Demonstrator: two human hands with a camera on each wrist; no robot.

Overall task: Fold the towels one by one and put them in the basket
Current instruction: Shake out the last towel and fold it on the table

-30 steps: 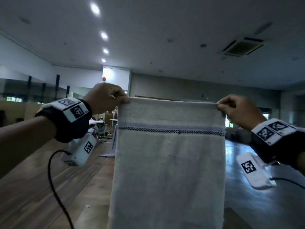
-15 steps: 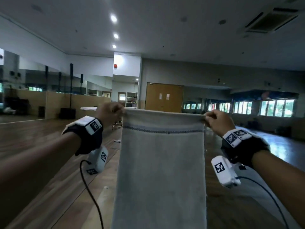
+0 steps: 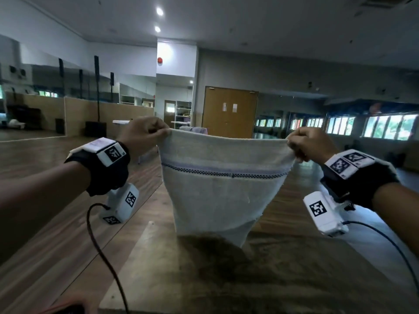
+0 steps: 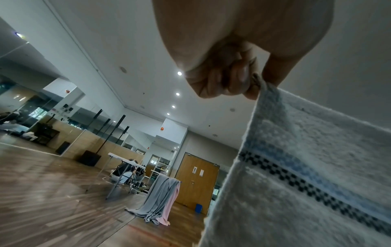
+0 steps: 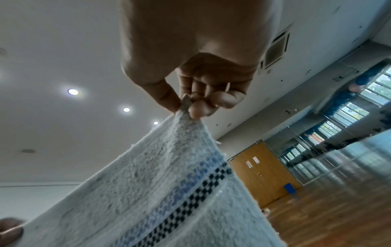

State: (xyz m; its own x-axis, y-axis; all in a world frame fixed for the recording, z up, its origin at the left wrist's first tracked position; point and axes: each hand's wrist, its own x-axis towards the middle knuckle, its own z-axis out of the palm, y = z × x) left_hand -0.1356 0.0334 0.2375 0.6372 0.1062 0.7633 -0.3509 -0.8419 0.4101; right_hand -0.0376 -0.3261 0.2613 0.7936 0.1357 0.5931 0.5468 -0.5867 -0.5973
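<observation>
The hall is dim; round ceiling lights (image 3: pixel 159 11) glow with soft halos, and daylight comes through the windows (image 3: pixel 383 125) far right, glaring off the floor (image 5: pixel 338 168) there. A dark shadow lies on the near table (image 3: pixel 226 268). Wrist views bend straight lines at their edges, and the floor smears with motion blur

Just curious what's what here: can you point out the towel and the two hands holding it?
towel (image 3: pixel 217 191), head view, middle of the hanging cloth
left hand (image 3: pixel 142 134), head view, knuckles
right hand (image 3: pixel 311 143), head view, back of the fist
</observation>
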